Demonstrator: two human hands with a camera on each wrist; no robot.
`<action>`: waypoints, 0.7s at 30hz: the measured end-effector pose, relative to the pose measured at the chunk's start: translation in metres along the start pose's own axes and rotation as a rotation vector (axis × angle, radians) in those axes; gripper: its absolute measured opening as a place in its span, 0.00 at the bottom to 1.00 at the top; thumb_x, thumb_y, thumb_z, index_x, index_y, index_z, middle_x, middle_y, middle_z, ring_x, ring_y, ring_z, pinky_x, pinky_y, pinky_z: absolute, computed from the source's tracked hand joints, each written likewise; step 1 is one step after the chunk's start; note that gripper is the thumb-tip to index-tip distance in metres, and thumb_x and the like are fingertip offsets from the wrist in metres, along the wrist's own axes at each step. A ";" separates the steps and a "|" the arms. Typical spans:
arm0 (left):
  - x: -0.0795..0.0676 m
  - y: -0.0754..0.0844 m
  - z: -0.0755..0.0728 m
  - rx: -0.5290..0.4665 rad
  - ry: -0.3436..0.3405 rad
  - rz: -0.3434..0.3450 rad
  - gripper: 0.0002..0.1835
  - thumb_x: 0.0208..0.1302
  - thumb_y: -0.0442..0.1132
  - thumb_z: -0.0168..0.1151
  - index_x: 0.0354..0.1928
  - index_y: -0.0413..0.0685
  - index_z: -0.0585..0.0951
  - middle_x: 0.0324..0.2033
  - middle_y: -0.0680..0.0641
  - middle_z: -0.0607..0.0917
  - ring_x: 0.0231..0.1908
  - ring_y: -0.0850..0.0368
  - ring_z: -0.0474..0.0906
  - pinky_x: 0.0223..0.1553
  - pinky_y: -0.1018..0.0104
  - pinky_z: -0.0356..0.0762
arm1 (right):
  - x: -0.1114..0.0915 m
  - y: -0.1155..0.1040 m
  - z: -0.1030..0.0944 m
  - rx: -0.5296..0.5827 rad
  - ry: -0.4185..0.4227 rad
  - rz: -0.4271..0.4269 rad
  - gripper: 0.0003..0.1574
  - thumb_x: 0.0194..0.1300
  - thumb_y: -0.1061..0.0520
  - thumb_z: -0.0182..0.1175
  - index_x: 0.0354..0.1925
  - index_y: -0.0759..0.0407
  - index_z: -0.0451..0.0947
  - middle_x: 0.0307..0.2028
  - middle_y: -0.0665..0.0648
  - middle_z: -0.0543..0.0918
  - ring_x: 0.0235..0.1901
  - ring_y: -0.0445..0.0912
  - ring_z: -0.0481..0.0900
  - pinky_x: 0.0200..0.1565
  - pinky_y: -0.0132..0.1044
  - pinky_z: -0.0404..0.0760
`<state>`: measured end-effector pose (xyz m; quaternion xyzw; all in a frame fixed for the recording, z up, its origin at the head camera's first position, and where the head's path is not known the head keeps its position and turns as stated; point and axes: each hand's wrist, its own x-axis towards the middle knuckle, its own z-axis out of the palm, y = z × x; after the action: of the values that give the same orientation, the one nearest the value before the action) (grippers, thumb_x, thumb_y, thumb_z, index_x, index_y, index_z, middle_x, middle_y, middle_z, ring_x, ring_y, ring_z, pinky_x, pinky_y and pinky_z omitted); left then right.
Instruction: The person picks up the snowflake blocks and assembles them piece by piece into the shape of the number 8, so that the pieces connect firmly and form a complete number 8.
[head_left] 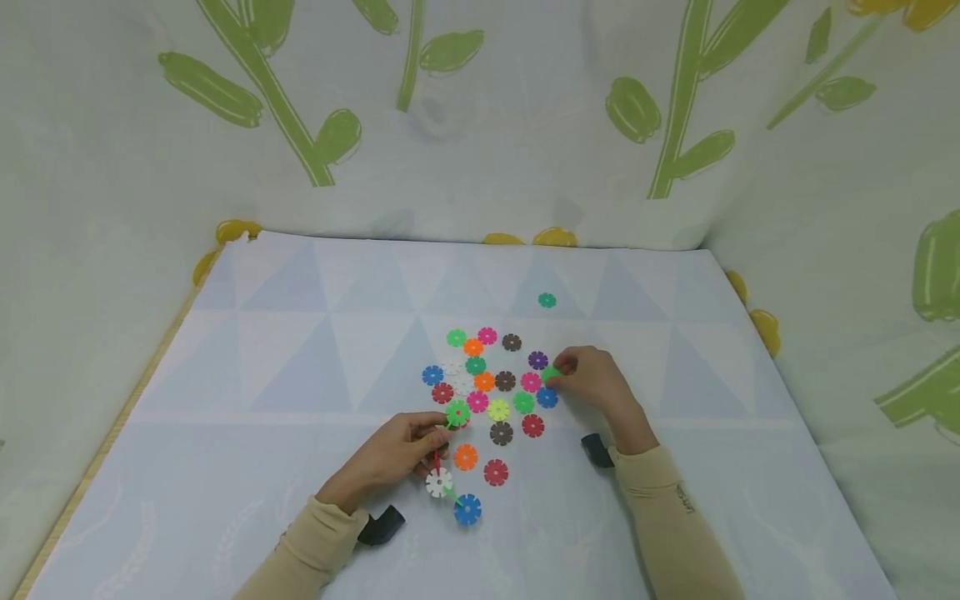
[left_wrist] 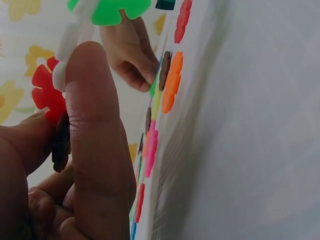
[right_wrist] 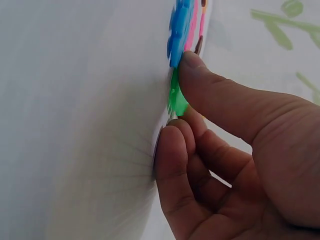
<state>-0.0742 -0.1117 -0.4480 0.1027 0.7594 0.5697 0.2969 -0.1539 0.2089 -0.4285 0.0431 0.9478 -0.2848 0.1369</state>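
Notched plastic snowflake discs in many colours lie on the table. My left hand [head_left: 408, 450] grips a joined chain of them. In the head view a green disc [head_left: 457, 412] is at its upper end, with a white disc [head_left: 438, 482] and a blue disc [head_left: 468, 509] lower down. The left wrist view shows a red disc [left_wrist: 49, 90] and a dark brown disc [left_wrist: 61, 144] of the chain between thumb and fingers. On the right of the loose discs, my right hand [head_left: 597, 387] pinches a single green disc [right_wrist: 176, 95] at the table surface, close to a blue disc [head_left: 547, 397].
Between the hands lie loose discs, among them a yellow disc [head_left: 498, 409], an orange disc [head_left: 466, 457] and a red disc [head_left: 496, 472]. One teal disc [head_left: 547, 300] sits apart farther back. A patterned cloth covers the table [head_left: 225, 367]; printed fabric walls [head_left: 487, 167] stand behind it.
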 end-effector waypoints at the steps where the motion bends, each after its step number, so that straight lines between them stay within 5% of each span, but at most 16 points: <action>1: 0.000 0.000 0.000 0.000 0.001 0.002 0.27 0.76 0.44 0.58 0.68 0.32 0.72 0.35 0.46 0.86 0.30 0.58 0.79 0.33 0.63 0.85 | 0.001 0.001 0.000 0.000 -0.006 -0.001 0.22 0.60 0.49 0.74 0.49 0.59 0.83 0.45 0.60 0.85 0.47 0.53 0.80 0.55 0.50 0.82; 14: 0.001 0.002 -0.001 -0.011 -0.002 0.003 0.28 0.76 0.44 0.59 0.69 0.32 0.71 0.35 0.46 0.86 0.30 0.58 0.80 0.34 0.64 0.85 | 0.002 0.002 -0.010 0.031 -0.054 0.013 0.23 0.66 0.47 0.68 0.54 0.58 0.86 0.54 0.62 0.86 0.54 0.57 0.80 0.59 0.55 0.80; 21: 0.001 0.002 -0.001 -0.021 0.006 -0.010 0.28 0.76 0.45 0.58 0.68 0.33 0.71 0.35 0.47 0.86 0.30 0.59 0.80 0.34 0.64 0.85 | -0.005 -0.014 -0.005 0.094 -0.048 -0.047 0.23 0.65 0.46 0.70 0.53 0.57 0.87 0.48 0.59 0.88 0.47 0.52 0.81 0.47 0.44 0.85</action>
<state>-0.0760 -0.1108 -0.4469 0.0938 0.7548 0.5764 0.2987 -0.1525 0.1999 -0.4156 0.0202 0.9305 -0.3333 0.1505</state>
